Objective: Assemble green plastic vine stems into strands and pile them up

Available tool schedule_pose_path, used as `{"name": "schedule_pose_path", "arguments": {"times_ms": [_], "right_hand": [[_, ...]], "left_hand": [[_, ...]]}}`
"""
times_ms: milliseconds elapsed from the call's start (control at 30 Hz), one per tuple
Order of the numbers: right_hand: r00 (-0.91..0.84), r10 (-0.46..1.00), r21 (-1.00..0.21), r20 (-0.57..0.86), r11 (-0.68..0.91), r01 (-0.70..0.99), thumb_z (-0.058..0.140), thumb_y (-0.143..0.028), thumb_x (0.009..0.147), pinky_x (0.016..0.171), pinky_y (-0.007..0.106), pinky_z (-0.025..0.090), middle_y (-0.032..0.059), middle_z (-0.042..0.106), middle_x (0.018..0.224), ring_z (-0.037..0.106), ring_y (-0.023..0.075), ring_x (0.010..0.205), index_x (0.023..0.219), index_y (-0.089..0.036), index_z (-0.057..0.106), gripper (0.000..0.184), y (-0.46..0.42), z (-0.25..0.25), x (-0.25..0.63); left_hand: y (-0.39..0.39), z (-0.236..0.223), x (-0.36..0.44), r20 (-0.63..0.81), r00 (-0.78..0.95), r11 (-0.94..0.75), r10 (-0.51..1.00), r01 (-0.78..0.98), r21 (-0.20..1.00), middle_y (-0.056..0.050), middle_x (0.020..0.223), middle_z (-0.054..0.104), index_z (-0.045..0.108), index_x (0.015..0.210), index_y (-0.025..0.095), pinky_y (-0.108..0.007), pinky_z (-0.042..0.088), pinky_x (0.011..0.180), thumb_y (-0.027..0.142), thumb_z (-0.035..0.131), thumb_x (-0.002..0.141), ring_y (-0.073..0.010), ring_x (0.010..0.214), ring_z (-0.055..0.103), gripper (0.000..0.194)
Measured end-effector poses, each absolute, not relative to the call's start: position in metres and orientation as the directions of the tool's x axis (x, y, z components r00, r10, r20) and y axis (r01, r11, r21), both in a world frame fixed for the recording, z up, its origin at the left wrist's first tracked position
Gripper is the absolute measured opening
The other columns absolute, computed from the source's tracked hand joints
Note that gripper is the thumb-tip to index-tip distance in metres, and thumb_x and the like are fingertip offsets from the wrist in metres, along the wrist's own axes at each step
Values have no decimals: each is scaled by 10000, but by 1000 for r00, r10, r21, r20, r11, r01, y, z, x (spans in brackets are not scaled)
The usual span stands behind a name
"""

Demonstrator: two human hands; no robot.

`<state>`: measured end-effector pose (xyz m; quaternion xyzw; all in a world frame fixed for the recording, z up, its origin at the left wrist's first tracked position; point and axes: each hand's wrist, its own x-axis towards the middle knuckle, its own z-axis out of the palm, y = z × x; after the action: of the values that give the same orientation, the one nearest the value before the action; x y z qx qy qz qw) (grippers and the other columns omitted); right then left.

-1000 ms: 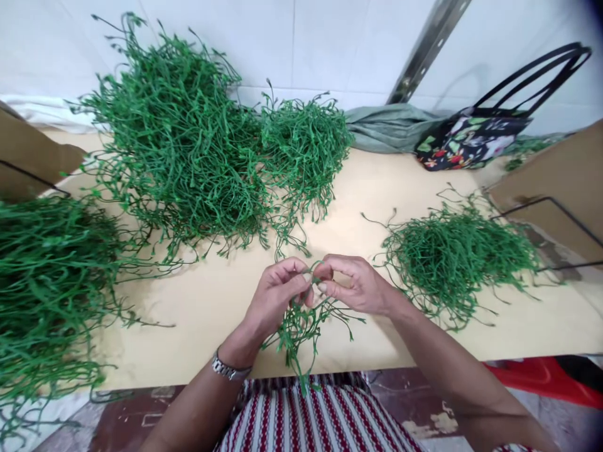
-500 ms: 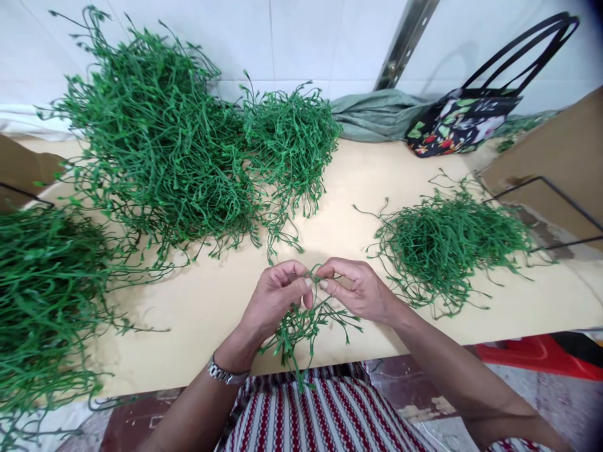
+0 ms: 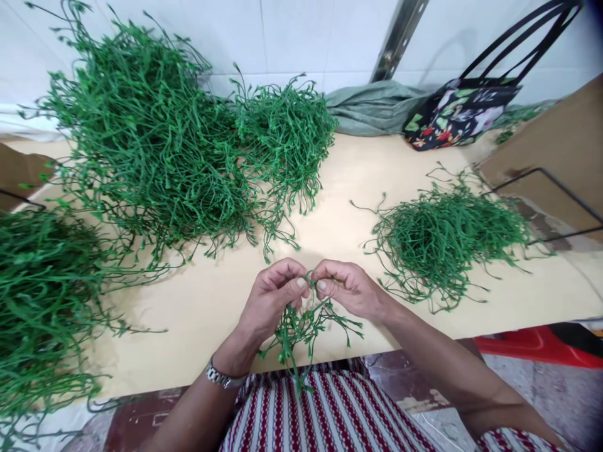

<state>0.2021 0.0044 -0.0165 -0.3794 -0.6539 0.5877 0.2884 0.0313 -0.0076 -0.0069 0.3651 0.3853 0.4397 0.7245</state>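
My left hand (image 3: 273,298) and my right hand (image 3: 346,289) meet above the front edge of a pale wooden table (image 3: 211,301). Both pinch the top of a small bunch of green plastic stems (image 3: 301,329), which hangs down below the fingers toward my striped lap. A metal watch (image 3: 221,376) sits on my left wrist. The thumbs and forefingers are pressed together on the stems.
A big heap of green stems (image 3: 146,144) lies at the back left, a smaller clump (image 3: 287,132) beside it, another heap (image 3: 42,301) at the left edge, and a flat pile (image 3: 443,235) on the right. A floral bag (image 3: 461,113) and grey cloth (image 3: 377,107) rest by the wall.
The hands have stayed together on the bunch, with only small finger shifts. The view has tilted slightly, so the piles sit a little higher and further left in the picture.
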Motion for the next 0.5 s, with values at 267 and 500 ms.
{"name": "schedule_pose_path", "arguments": {"times_ms": [267,500], "right_hand": [[-590,804,-987,-69,31,157,507,-301,825,479,175,294,-39,409,633,350,58,531,817,-142,514,159,4,-12,198],[-541,841,-997,19,54,49,527,-351,822,477,180,294,-29,438,646,358,58,531,788,-138,535,216,2,-24,197]], "left_hand": [[-7,-8,35,-272,265,356,925,-354,865,57,440,482,568,693,131,-165,313,419,242,668,683,-43,395,391,149],[-11,-6,37,-299,255,386,919,-446,808,57,468,479,579,689,143,-192,351,423,219,684,646,-54,388,406,137]]}}
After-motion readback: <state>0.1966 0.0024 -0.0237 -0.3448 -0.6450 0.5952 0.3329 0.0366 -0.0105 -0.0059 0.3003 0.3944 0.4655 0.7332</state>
